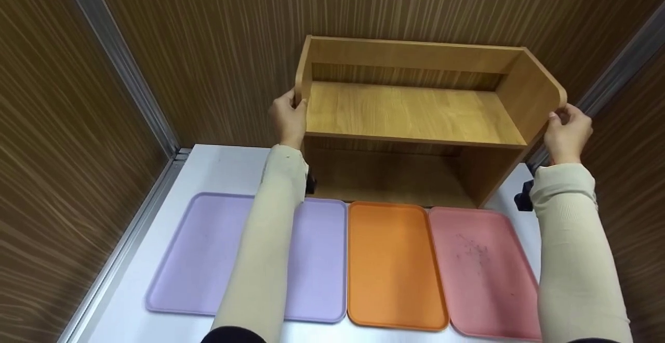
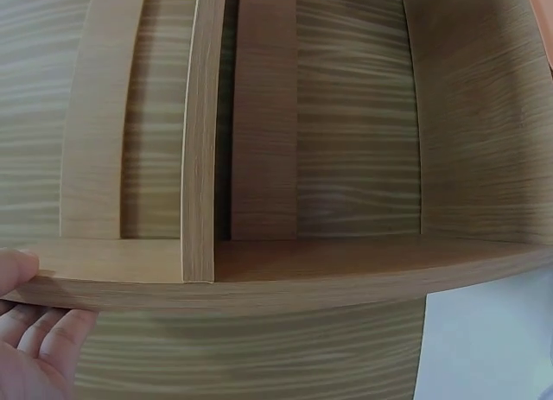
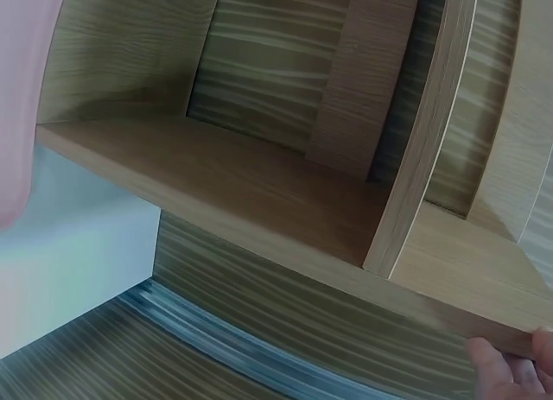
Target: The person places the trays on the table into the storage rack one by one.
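Observation:
A light-brown wooden shelf unit (image 1: pixel 415 111) stands upright at the back of the white table, with one middle board, two side panels and an open front. My left hand (image 1: pixel 290 119) grips the front edge of its left side panel (image 2: pixel 259 292), thumb on the inner face and fingers on the outside. On the other side, my right hand (image 1: pixel 569 132) holds the front edge of the right side panel (image 3: pixel 259 236) in the same way, near the rounded upper corner. Both shelf levels hold nothing.
In front of the unit lie a purple tray (image 1: pixel 317 260), an orange tray (image 1: pixel 395 265) and a pink tray (image 1: pixel 483 270) with dark marks, side by side on the white table (image 1: pixel 223 169). Wood-patterned walls (image 1: pixel 218 62) with metal strips enclose the table.

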Demonstrator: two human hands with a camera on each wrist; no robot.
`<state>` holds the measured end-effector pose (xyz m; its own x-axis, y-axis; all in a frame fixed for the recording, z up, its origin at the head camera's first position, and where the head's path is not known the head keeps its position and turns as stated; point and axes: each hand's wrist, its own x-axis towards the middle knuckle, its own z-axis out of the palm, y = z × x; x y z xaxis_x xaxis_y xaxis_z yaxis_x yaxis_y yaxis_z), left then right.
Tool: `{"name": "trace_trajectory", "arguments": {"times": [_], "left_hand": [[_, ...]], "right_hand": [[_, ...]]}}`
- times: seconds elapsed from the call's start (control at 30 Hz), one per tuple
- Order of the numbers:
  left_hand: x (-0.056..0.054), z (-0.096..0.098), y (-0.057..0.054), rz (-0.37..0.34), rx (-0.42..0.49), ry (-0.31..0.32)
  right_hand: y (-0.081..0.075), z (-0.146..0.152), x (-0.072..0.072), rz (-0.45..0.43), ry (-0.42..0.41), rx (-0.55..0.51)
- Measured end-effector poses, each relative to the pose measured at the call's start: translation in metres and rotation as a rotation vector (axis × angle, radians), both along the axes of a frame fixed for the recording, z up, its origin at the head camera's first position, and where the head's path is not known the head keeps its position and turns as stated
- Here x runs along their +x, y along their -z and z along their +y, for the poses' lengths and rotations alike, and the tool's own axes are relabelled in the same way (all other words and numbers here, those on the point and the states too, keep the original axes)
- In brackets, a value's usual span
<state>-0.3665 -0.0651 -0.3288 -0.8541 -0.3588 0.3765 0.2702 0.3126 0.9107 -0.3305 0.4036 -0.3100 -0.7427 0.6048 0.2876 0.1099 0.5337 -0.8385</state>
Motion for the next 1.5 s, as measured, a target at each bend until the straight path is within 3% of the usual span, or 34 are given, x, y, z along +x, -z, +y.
{"name": "trace_trajectory", "arguments": {"times": [0.3, 0.6, 1.03, 1.5], "left_hand": [[-0.005, -0.018, 0.003, 0.018, 0.049, 0.008], [-0.007, -0.038, 0.006, 0.011, 0.039, -0.011], [-0.013, -0.060, 0.003, 0.043, 0.048, -0.059], [-0.013, -0.086, 0.001, -0.032, 0.017, -0.093]], "right_hand": [[0.003, -0.011, -0.002, 0.015, -0.045, 0.079], [0.008, -0.028, -0.007, 0.022, -0.095, 0.133], [0.006, -0.048, -0.011, 0.058, -0.159, 0.121], [0.005, -0.067, -0.013, 0.101, -0.233, 0.151]]}}
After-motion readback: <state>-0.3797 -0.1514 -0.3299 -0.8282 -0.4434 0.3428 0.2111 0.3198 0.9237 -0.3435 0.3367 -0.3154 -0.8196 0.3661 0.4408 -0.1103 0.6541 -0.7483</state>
